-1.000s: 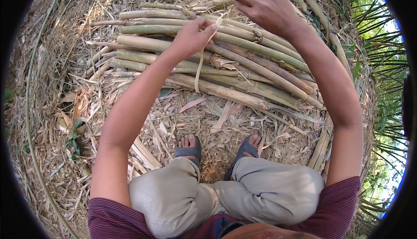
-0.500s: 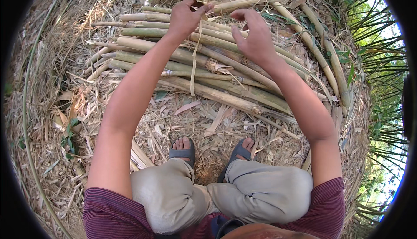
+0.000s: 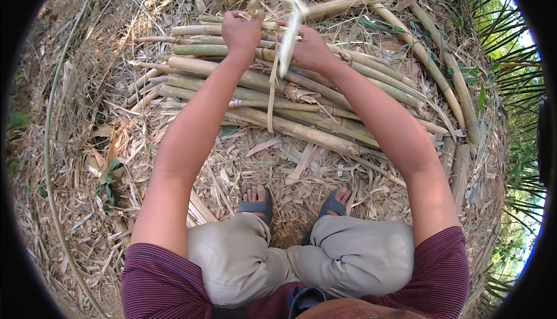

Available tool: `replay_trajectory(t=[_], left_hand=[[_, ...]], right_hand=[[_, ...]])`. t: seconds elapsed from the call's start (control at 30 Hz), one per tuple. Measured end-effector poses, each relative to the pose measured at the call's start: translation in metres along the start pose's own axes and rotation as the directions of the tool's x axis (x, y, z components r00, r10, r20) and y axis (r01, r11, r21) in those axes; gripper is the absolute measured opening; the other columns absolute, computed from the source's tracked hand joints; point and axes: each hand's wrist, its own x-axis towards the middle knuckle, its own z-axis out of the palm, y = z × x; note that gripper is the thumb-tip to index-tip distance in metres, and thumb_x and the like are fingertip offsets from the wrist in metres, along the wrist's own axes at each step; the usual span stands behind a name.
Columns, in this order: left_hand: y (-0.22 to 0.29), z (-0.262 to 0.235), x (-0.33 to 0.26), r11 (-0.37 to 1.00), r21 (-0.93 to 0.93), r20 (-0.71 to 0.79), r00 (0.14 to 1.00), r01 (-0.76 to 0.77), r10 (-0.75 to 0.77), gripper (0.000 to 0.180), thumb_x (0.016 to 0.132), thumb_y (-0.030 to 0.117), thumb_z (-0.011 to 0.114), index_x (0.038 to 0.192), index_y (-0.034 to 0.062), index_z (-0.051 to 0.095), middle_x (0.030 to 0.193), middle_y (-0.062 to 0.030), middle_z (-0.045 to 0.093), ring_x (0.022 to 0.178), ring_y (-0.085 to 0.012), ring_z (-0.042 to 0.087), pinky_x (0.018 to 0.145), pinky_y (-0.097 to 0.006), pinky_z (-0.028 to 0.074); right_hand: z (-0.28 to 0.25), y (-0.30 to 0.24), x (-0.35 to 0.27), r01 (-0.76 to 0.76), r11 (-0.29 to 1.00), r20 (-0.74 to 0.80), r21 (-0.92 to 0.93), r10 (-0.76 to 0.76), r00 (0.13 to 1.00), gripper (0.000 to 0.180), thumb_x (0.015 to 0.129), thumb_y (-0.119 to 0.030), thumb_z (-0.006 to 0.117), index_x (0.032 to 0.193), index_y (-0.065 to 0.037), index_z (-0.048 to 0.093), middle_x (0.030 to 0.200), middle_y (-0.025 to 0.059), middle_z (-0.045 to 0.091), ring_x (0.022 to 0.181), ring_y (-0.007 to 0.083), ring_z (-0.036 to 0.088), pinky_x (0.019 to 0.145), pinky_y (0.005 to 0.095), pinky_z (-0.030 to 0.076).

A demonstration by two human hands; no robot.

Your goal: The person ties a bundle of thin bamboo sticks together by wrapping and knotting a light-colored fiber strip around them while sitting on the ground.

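Observation:
Over the far part of a bundle of cut cane stalks, both my hands are working with a pale, flat plant-fibre strip. My left hand is closed, pinching the strip between thumb and fingers. From there the strip loops up and bends down in front of my right hand, blurred by motion. My right hand's fingers are curled together at the strip, their tips partly hidden behind it. A narrow length of strip hangs down across the near stalks below my hands.
Dry leaves and husks cover the ground. Thick stalks lie at the far right, and a long thin cane curves along the left. My sandalled feet are just this side of the bundle. Green plants stand at the right edge.
My right hand has moved left toward my left hand, and its spread fingers have closed in. The strip's loose end has swung over from the left to the right.

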Motion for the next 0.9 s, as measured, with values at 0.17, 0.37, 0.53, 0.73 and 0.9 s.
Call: replay_trajectory(t=[0.17,0.37,0.53,0.73,0.9], left_hand=[[0.012,-0.016,-0.011,0.991,-0.041,0.391,0.915,0.127,-0.101,0.035,0.082,0.028,0.079,0.098,0.0016,0.062,0.063,-0.0054,0.060,0.048,-0.0091,0.047,0.042,-0.028,0.035],[0.032,-0.013,-0.014,0.940,0.018,0.339,0.882,0.340,-0.326,0.044,0.078,0.040,0.083,0.082,0.0030,0.059,0.060,-0.0019,0.055,0.042,-0.0079,0.039,0.039,-0.026,0.028],[0.023,-0.019,-0.004,0.967,-0.055,0.538,0.823,0.248,-0.181,0.046,0.080,0.039,0.081,0.093,0.0017,0.058,0.084,-0.0054,0.059,0.070,-0.0153,0.062,0.057,-0.029,0.051],[0.016,-0.028,-0.003,0.864,-0.283,0.727,0.680,0.417,-0.090,0.023,0.090,0.003,0.068,0.105,-0.0047,0.053,0.101,-0.0129,0.062,0.085,-0.0225,0.070,0.074,-0.029,0.063],[0.027,-0.024,-0.007,0.973,-0.146,0.658,0.752,0.178,-0.039,0.021,0.091,0.007,0.067,0.107,-0.0053,0.060,0.095,-0.0155,0.071,0.075,-0.0205,0.070,0.076,-0.028,0.061]], right_hand=[[-0.027,0.017,0.019,0.320,0.819,0.085,-0.476,-0.320,0.944,0.029,0.087,-0.017,0.070,0.114,-0.008,0.062,0.109,0.0080,0.061,0.095,0.0242,0.063,0.083,0.0352,0.051],[-0.030,0.008,0.024,0.480,0.632,0.172,-0.608,-0.486,0.857,0.025,0.093,-0.021,0.064,0.110,-0.004,0.060,0.106,0.0173,0.068,0.100,0.0366,0.064,0.087,0.0432,0.051],[-0.033,-0.001,0.025,0.519,0.599,0.199,-0.610,-0.518,0.832,0.030,0.096,-0.023,0.059,0.119,-0.003,0.057,0.107,0.0202,0.068,0.098,0.0383,0.064,0.085,0.0451,0.051],[-0.038,-0.008,0.027,0.476,0.612,0.202,-0.631,-0.464,0.863,0.032,0.096,-0.023,0.057,0.119,-0.001,0.055,0.103,0.0237,0.067,0.092,0.0402,0.065,0.077,0.0468,0.051],[-0.050,0.002,0.026,0.446,0.435,0.178,-0.782,-0.530,0.829,0.029,0.091,-0.018,0.060,0.114,-0.002,0.055,0.092,0.0191,0.067,0.083,0.0377,0.066,0.069,0.0453,0.052]])
